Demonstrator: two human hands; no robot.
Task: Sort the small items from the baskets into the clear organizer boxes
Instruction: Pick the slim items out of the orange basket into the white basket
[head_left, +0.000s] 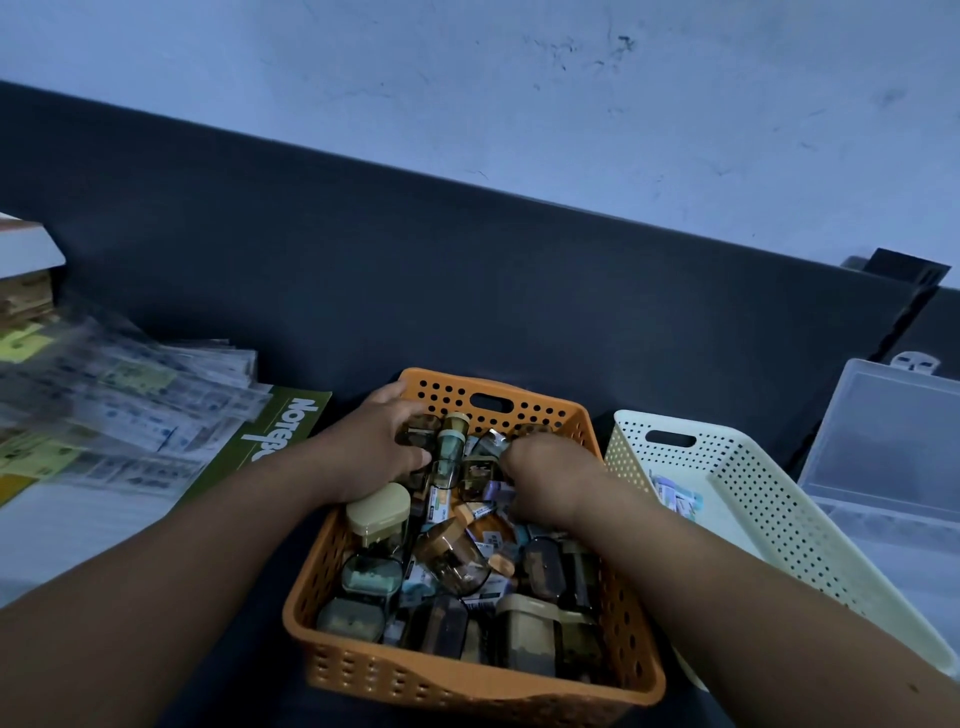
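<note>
Orange basket (467, 680) sits centre, crammed with small jars (452, 558) and packets. Left hand (371, 449) curls round a dark jar (415, 428) at the far end. Right hand (545, 475) digs in just beside it (grip hidden, cannot tell). Cream basket (769, 509), then clear box (883, 431), lie to the right.
</note>
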